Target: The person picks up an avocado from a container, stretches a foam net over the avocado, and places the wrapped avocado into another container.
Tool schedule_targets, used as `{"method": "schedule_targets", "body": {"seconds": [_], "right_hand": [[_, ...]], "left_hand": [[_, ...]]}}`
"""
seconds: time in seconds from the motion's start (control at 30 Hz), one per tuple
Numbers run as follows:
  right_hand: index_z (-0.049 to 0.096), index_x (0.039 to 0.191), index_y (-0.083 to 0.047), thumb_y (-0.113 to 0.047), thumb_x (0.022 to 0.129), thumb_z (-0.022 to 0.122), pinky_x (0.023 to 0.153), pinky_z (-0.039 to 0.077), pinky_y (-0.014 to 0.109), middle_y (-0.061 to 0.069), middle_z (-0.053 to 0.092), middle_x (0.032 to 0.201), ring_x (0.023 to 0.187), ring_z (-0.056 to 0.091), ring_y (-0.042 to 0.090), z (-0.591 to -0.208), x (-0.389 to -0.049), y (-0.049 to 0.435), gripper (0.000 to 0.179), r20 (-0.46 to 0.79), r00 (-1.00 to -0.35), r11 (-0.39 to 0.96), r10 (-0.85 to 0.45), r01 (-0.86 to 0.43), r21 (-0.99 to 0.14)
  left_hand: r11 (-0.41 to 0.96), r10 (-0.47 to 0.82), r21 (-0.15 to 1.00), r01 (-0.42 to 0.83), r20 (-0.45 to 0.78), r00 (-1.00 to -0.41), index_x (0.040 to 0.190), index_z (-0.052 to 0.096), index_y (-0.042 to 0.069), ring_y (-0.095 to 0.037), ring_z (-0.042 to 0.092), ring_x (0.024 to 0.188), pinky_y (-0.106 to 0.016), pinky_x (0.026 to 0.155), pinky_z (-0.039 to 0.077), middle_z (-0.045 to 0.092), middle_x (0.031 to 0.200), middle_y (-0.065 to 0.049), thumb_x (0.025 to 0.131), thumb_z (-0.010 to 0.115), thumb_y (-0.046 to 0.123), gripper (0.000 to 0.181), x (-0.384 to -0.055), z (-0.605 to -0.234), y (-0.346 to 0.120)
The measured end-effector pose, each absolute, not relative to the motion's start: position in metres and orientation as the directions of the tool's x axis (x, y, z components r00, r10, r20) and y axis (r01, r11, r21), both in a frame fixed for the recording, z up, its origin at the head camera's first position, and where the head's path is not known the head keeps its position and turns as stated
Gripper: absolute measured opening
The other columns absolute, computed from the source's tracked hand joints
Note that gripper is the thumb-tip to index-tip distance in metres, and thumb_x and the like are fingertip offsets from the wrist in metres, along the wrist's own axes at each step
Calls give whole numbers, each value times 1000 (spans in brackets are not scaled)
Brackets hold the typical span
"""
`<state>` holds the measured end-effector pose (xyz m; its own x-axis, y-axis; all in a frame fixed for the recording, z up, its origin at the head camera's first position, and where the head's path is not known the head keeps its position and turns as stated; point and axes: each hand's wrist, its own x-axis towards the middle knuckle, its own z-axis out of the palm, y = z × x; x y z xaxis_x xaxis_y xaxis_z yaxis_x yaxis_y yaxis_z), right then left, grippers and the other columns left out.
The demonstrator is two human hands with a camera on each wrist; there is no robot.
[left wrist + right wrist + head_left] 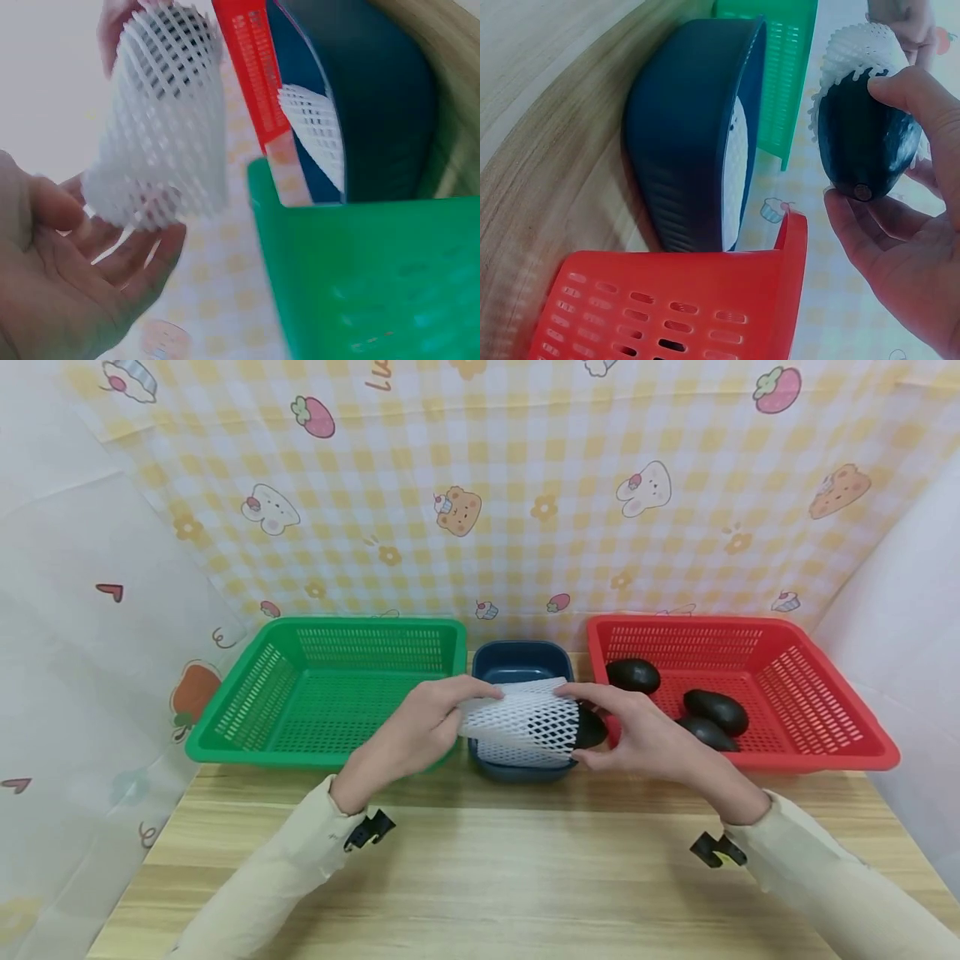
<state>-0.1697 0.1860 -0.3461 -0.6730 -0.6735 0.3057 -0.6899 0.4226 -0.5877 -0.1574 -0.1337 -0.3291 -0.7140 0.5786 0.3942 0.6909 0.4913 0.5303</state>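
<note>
A dark avocado [862, 139] sits partly inside a white foam net sleeve [517, 718], its stem end sticking out on the right. My right hand [637, 727] grips the avocado at that bare end, thumb on one side and fingers on the other, with the thumb near the sleeve's edge. At the sleeve's other end, my left hand [420, 727] holds the net, its fingers around the loose mouth in the left wrist view. Both hands are above a dark blue bin [521, 652], where another white foam net [319, 127] shows inside.
To the left stands a green basket [326, 758] with a slotted floor. A red basket [817, 760] on the right holds several dark avocados [716, 712]. All three containers stand on a wooden table [517, 877] before a checked cloth [510, 443].
</note>
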Motion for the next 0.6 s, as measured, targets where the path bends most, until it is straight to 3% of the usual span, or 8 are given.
{"method": "schedule_targets", "body": {"seconds": [0.1,0.23,0.43,0.6], "right_hand": [[53,146,-19,-11,75,91,70,56,30,-1,56,138,109,53,17,-347,-170,185,80,315,-666,419,-676,-699,-580],[53,145,-16,-10,75,91,60,54,28,1,57,133,100,55,17,-348,-170,183,80,340,-653,406,-677,-717,-567],[52,146,-14,-11,76,90,51,49,25,1,59,123,82,56,14,-349,-170,179,80,353,-644,400,-679,-728,-557],[51,147,-16,-12,76,91,53,50,28,0,59,123,80,57,14,-347,-169,179,81,347,-656,409,-670,-716,-566]], "left_hand": [[559,616,435,706,352,-705,135,64,11,-20,60,118,-40,92,50,63,133,-4,99,55,14,37,-151,-327,-123],[616,659,246,748,359,-661,137,61,11,-23,63,104,-40,82,53,63,131,-6,93,75,37,54,-150,-332,-108],[648,644,159,745,409,-647,133,64,10,-22,64,98,-37,79,53,65,122,-5,86,84,36,57,-153,-342,-100],[638,646,149,755,430,-631,129,65,8,-22,65,96,-37,79,54,66,118,-6,87,84,34,54,-152,-342,-98]]}}
